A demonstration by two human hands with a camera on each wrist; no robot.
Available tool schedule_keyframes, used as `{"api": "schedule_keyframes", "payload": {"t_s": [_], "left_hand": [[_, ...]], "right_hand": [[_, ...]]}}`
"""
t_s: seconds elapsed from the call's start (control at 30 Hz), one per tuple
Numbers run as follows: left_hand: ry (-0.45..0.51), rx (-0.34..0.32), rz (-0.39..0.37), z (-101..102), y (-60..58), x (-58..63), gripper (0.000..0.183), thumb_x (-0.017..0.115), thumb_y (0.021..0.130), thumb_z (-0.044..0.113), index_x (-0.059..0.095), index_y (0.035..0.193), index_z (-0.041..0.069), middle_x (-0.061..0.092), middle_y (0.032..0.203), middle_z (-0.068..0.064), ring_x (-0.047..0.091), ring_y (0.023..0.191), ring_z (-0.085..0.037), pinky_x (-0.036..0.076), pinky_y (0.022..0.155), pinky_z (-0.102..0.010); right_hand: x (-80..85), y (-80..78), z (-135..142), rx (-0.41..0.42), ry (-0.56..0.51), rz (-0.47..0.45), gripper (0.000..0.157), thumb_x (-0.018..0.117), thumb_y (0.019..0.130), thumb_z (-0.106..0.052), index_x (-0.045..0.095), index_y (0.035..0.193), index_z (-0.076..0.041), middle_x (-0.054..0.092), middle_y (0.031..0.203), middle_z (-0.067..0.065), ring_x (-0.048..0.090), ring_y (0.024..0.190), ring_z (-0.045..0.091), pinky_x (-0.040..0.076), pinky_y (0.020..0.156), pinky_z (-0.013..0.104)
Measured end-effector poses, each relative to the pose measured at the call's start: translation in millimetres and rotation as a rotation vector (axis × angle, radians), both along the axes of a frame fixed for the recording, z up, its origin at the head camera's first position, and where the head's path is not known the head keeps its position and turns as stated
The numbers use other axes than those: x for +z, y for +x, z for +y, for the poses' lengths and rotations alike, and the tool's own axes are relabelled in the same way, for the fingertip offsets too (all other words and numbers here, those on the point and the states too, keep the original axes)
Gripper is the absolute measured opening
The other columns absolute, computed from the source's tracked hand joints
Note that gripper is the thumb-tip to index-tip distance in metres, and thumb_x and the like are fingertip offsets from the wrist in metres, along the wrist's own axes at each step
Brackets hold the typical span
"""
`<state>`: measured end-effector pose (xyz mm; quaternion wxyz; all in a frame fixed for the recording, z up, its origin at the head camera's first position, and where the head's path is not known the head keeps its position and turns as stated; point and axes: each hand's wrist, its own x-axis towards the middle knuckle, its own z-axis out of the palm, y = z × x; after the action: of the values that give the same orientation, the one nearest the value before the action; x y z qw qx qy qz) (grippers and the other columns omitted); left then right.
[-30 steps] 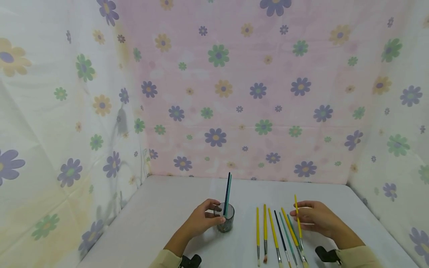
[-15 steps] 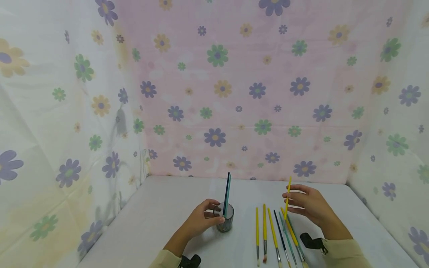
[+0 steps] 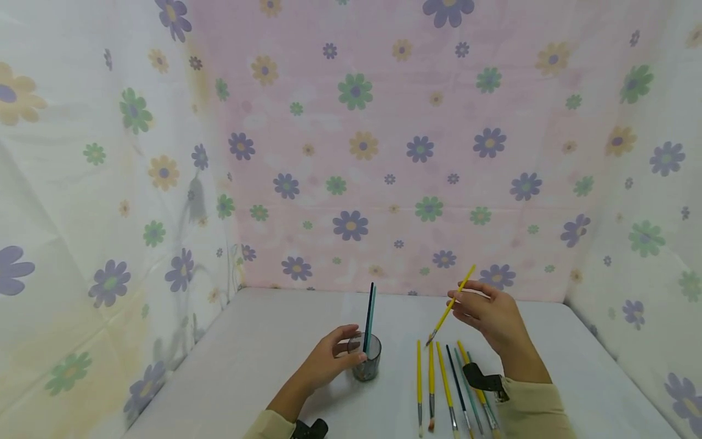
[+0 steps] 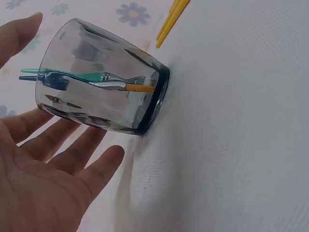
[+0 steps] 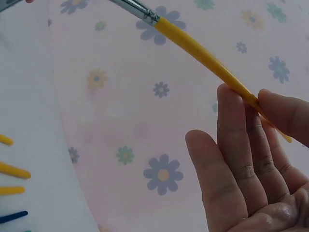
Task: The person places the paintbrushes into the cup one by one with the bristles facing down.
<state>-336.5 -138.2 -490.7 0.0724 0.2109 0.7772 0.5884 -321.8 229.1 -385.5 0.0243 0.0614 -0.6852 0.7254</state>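
My right hand [image 3: 490, 311] pinches a yellow-handled paintbrush [image 3: 451, 308] between thumb and fingers above the table. The brush slants, its bristle end down and to the left; its metal ferrule [image 5: 137, 8] shows in the right wrist view. Farther left, a clear grey drinking glass [image 3: 367, 369] stands upright on the table. My left hand [image 3: 331, 360] is held around the glass, fingers fairly straight and touching its side, while the thumb [image 4: 21, 36] looks apart from it in the left wrist view. Two paintbrushes [image 3: 369, 320], dark blue and teal, lean inside the glass, bristles down.
Right of the glass, several paintbrushes [image 3: 431, 378] lie side by side on the white table [image 3: 274, 323], with yellow, dark blue and teal handles, bristles toward me. A flowered pink cloth [image 3: 384, 122] hangs behind, with flowered white cloths at both sides.
My right hand has moved up and to the left with the yellow paintbrush, whose bristle end has swung leftward toward the glass. My left hand and the glass stay put.
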Motion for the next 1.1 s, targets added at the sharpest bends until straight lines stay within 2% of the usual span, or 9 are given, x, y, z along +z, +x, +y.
{"api": "schedule_keyframes", "payload": {"t_s": [0.2, 0.43, 0.63, 0.8, 0.93, 1.1], "left_hand": [[0.038, -0.053, -0.001, -3, -3.2, -1.5, 0.069, 0.077, 0.095, 0.029, 0.045, 0.155, 0.014, 0.048, 0.158, -0.013, 0.052, 0.142, -0.036, 0.051, 0.109, -0.042], [0.049, -0.076, 0.006, -6, -7.8, -4.1, 0.072, 0.079, 0.093, 0.026, 0.046, 0.153, 0.002, 0.058, 0.151, -0.010, 0.055, 0.139, -0.033, 0.050, 0.111, -0.037], [0.031, -0.046, 0.000, -5, -7.3, -4.0, 0.068, 0.081, 0.092, 0.026, 0.052, 0.150, 0.006, 0.063, 0.145, -0.006, 0.059, 0.136, -0.031, 0.051, 0.109, -0.035], [0.012, -0.025, 0.001, -5, -3.3, -1.5, 0.067, 0.081, 0.092, 0.027, 0.053, 0.148, 0.005, 0.065, 0.142, -0.009, 0.061, 0.133, -0.036, 0.054, 0.106, -0.038], [0.008, -0.022, -0.006, -5, -2.0, 0.2, 0.065, 0.081, 0.092, 0.027, 0.054, 0.148, 0.007, 0.064, 0.142, -0.009, 0.060, 0.134, -0.035, 0.053, 0.107, -0.038], [0.013, -0.035, -0.019, -5, -2.6, -0.1, 0.063, 0.079, 0.093, 0.026, 0.053, 0.148, 0.010, 0.063, 0.145, -0.005, 0.059, 0.136, -0.029, 0.050, 0.111, -0.039]], "right_hand": [[1.1, -2.0, -20, -0.048, -0.033, 0.028, 0.052, 0.077, 0.095, -0.024, 0.053, 0.136, -0.004, 0.078, 0.111, -0.002, 0.076, 0.097, 0.017, 0.061, 0.090, 0.033], [-1.2, -3.1, -47, -0.107, -0.040, 0.087, 0.046, 0.082, 0.090, -0.021, 0.059, 0.126, -0.002, 0.078, 0.102, 0.000, 0.078, 0.093, 0.019, 0.062, 0.087, 0.033], [-6.8, -3.0, -71, -0.144, 0.013, 0.151, 0.040, 0.083, 0.090, -0.017, 0.063, 0.121, -0.001, 0.077, 0.101, 0.008, 0.079, 0.090, 0.023, 0.062, 0.087, 0.034], [-14.2, -2.4, -87, -0.152, 0.034, 0.197, 0.036, 0.084, 0.089, -0.017, 0.064, 0.115, -0.001, 0.076, 0.103, 0.014, 0.079, 0.088, 0.024, 0.062, 0.086, 0.032], [-19.4, -2.4, -95, -0.170, 0.070, 0.213, 0.035, 0.084, 0.089, -0.021, 0.066, 0.114, -0.004, 0.076, 0.104, 0.016, 0.079, 0.088, 0.023, 0.061, 0.087, 0.029], [-28.0, -4.0, -104, -0.165, 0.127, 0.212, 0.032, 0.084, 0.089, -0.021, 0.067, 0.112, -0.006, 0.077, 0.102, 0.014, 0.079, 0.088, 0.023, 0.061, 0.090, 0.029]]}}
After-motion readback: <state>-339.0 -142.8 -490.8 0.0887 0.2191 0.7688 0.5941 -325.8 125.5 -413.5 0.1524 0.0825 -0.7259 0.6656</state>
